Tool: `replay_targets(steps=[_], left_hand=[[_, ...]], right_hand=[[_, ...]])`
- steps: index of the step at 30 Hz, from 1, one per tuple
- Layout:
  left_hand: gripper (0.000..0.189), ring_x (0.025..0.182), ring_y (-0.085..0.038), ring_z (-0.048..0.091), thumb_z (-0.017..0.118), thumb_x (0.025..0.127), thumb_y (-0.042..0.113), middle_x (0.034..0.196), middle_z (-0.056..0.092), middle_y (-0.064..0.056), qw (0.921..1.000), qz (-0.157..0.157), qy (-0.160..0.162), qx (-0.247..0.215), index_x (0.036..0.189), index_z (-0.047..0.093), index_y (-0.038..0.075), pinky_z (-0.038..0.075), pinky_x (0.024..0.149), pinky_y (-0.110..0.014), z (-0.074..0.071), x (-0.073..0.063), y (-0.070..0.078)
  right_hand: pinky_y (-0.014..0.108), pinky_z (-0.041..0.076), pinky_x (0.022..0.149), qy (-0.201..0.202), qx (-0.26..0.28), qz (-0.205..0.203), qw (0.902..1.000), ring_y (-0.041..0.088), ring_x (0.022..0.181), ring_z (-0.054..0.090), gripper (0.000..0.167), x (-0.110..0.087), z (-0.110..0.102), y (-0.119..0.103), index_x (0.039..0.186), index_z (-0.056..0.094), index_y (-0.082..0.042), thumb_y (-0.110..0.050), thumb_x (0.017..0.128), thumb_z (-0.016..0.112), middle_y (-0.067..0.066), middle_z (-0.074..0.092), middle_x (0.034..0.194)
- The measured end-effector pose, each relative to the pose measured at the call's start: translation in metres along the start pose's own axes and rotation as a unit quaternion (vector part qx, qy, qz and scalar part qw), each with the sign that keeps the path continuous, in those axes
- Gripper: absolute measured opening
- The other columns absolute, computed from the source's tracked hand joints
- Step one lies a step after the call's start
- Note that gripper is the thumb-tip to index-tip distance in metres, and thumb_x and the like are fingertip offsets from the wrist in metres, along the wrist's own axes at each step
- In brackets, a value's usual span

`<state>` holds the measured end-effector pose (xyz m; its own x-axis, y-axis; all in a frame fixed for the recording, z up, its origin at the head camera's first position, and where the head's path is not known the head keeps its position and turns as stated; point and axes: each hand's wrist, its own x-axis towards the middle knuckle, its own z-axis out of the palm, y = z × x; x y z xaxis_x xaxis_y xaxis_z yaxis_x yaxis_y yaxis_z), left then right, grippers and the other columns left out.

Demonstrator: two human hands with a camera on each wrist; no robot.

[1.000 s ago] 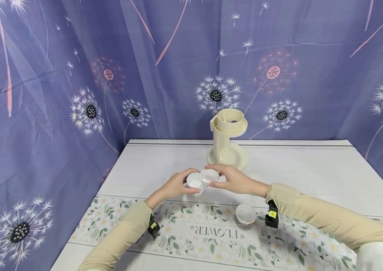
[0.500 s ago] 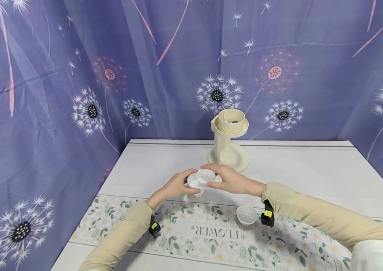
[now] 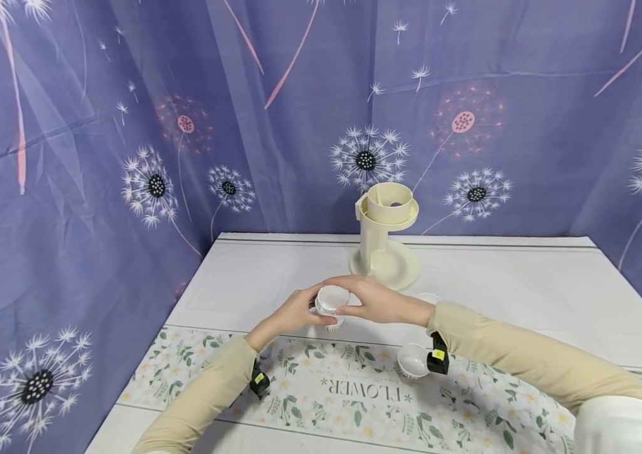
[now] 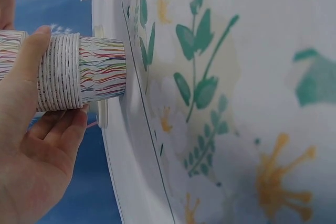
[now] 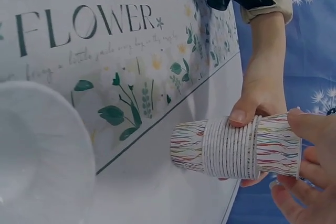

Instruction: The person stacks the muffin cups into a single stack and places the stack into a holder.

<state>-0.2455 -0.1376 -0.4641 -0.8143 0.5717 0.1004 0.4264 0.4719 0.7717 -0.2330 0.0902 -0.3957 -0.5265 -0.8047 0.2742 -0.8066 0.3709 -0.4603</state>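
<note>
Around a stack of nested paper cups (image 4: 102, 69), printed with coloured wavy lines, my left hand (image 3: 291, 312) grips with thumb and fingers. The stack stands upright, close over the table. My right hand (image 3: 378, 301) holds a single paper cup (image 5: 278, 145) by its upper part, thumb on one side and fingers on the other. That cup sits at the mouth of the stack, its lower end down at the stacked rims, white inside up in the head view. The right hand covers part of the stack from above.
One paper cup (image 3: 414, 360) stands on the floral runner (image 3: 355, 410), beside my right wrist. Another cup (image 3: 430, 297) is partly hidden behind the right forearm. A cream stand with a round top holder (image 3: 374, 243) and dish-like base is at the back, before the purple curtain (image 3: 275, 126).
My right hand has moved left with its cup, from beside the stack to right over its mouth. The left hand and the stack have stayed in place.
</note>
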Motion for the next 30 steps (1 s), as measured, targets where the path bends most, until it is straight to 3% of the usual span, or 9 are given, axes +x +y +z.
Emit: replay_targets(steps=[9, 16, 24, 30], left_hand=[[0.069, 0.109, -0.020, 0.066, 0.080, 0.081, 0.025, 0.118, 0.067, -0.006, 1.0000, -0.009, 0.002, -0.002, 0.140, 0.047, 0.013, 0.054, 0.094, -0.029, 0.000, -0.001, 0.001], [0.065, 0.109, -0.025, 0.066, 0.081, 0.079, 0.018, 0.120, 0.067, -0.011, 0.9999, 0.000, 0.010, -0.011, 0.136, 0.050, 0.007, 0.055, 0.094, -0.034, 0.003, 0.001, -0.001], [0.068, 0.100, -0.017, 0.068, 0.081, 0.079, 0.025, 0.110, 0.070, -0.006, 0.9999, -0.013, 0.006, 0.007, 0.138, 0.050, 0.011, 0.056, 0.084, -0.024, 0.002, 0.001, -0.002], [0.062, 0.102, -0.020, 0.068, 0.080, 0.081, 0.025, 0.112, 0.068, -0.008, 1.0000, -0.001, 0.003, -0.005, 0.134, 0.053, 0.010, 0.057, 0.085, -0.026, 0.001, 0.001, -0.001]], right_hand=[[0.041, 0.046, 0.107, -0.012, -0.004, 0.013, 0.9998, 0.026, 0.126, 0.055, 0.053, 0.006, -0.001, -0.003, 0.138, 0.049, -0.002, -0.024, 0.093, 0.065, 0.011, 0.056, 0.138], [0.042, 0.045, 0.107, -0.019, -0.017, 0.033, 0.9991, 0.028, 0.127, 0.054, 0.055, 0.011, 0.000, -0.004, 0.139, 0.047, 0.000, -0.023, 0.093, 0.066, 0.014, 0.055, 0.139], [0.042, 0.045, 0.107, -0.037, -0.021, 0.046, 0.9980, 0.029, 0.126, 0.055, 0.056, 0.012, 0.004, -0.001, 0.138, 0.048, 0.000, -0.023, 0.091, 0.068, 0.015, 0.056, 0.137], [0.043, 0.048, 0.104, -0.049, -0.019, 0.054, 0.9972, 0.030, 0.122, 0.058, 0.053, 0.010, 0.006, 0.003, 0.137, 0.049, 0.002, -0.018, 0.092, 0.066, 0.016, 0.058, 0.135]])
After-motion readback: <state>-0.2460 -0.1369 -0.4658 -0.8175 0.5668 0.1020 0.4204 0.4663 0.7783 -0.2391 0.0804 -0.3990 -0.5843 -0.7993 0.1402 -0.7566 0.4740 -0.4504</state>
